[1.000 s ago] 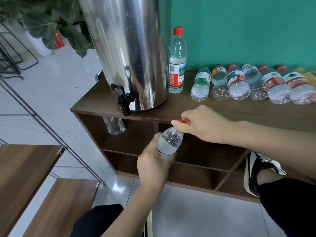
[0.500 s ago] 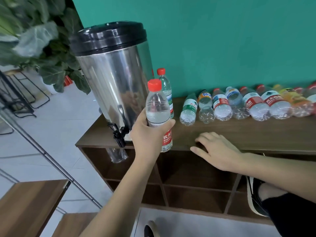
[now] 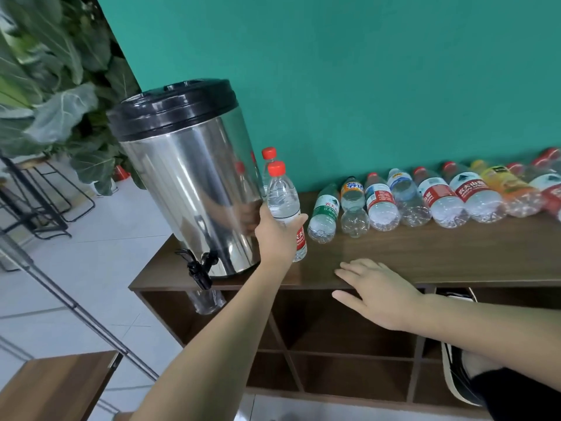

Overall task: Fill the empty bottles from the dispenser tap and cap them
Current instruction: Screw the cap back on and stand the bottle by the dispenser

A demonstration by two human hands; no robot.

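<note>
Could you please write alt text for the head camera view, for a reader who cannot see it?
A person's left hand holds an upright, red-capped water bottle beside a steel dispenser on a wooden cabinet, while the right hand rests open on the cabinet's front edge. A row of plastic bottles lies on its side along the teal wall.
</note>
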